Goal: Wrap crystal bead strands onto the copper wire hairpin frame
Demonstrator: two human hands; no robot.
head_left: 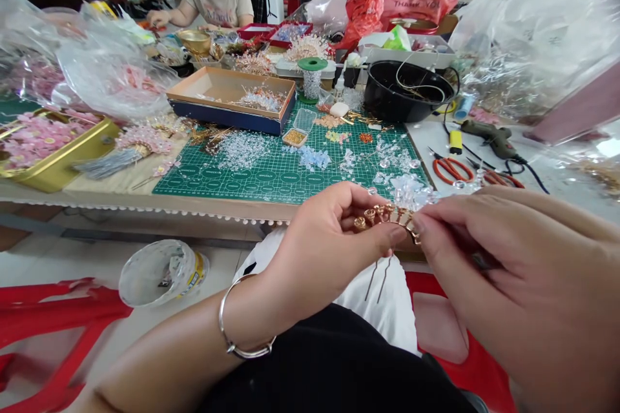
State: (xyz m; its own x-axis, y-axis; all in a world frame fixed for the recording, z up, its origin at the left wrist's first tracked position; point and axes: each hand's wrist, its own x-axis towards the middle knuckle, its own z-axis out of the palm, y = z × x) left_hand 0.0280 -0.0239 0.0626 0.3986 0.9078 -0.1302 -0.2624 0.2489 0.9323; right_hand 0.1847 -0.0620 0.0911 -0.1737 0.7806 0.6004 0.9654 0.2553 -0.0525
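My left hand [329, 245] and my right hand [489, 264] meet over my lap, both pinched on a small gold hair ornament [387, 216] with little cups along its top. Its two thin metal prongs [378, 277] hang down between my hands. A silver bangle [237, 329] circles my left wrist. Just beyond my fingers, the green cutting mat [271, 174] carries piles of clear beads [239, 148] and small coloured beads.
On the table: a shallow cardboard box [227, 93], a black bowl [404, 87], red scissors [450, 168], a glue gun [489, 135], a gold tin of pink flowers [48, 142]. Plastic bags stand left and right. A person sits across the table. A white tub [155, 271] is on the floor.
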